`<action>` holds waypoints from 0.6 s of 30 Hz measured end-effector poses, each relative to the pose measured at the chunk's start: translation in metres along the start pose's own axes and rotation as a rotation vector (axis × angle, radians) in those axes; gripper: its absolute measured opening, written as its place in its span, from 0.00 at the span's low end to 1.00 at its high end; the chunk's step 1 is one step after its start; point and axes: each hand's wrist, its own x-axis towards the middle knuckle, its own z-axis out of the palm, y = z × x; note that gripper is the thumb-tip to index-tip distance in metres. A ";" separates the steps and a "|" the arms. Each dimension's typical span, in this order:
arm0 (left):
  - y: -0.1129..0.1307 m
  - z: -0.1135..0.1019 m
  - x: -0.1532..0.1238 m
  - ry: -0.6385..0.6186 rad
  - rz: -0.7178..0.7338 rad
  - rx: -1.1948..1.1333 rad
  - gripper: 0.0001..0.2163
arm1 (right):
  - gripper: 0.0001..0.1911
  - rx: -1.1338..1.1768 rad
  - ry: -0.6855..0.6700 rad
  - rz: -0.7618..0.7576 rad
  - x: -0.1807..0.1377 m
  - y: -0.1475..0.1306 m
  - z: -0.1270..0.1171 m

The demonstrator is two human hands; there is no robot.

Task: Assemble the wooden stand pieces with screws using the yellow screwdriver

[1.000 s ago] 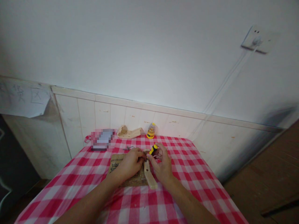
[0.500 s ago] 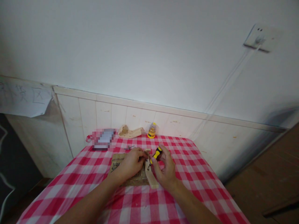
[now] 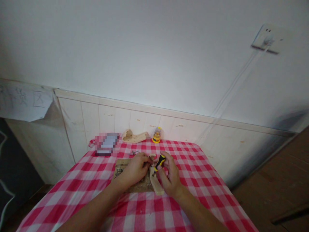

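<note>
- Head view: a wooden piece [image 3: 157,188] is laid along the right edge of a printed brown bag [image 3: 121,163] on the bench, which is covered by a checked cloth [image 3: 198,187].
- Its far part is pinched by the left hand [image 3: 137,167], though the fingertips' exact hold is too small to make out.
- A yellow-and-black screwdriver [image 3: 159,162] is gripped, tilted, between thumb and fingers of the right hand [image 3: 171,176]; its tip is brought to the wood, but whether it is seated cannot be told.
- Thin metal parts [image 3: 133,153] are strewn just beyond the bag.
- Farther back, a blurred-out device [image 3: 107,144], a second wooden piece [image 3: 135,138] and a yellow-based container [image 3: 156,136] are set near the wall [image 3: 149,64].
</note>
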 end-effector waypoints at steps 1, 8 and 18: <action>0.000 0.000 0.000 -0.006 -0.002 0.003 0.12 | 0.24 0.000 -0.006 0.002 0.001 -0.001 0.000; 0.001 -0.001 0.000 -0.013 -0.014 0.003 0.12 | 0.25 -0.076 -0.003 -0.036 0.000 -0.002 0.001; -0.001 0.000 0.000 -0.012 -0.005 -0.009 0.12 | 0.27 -0.091 0.018 -0.064 0.006 -0.008 -0.002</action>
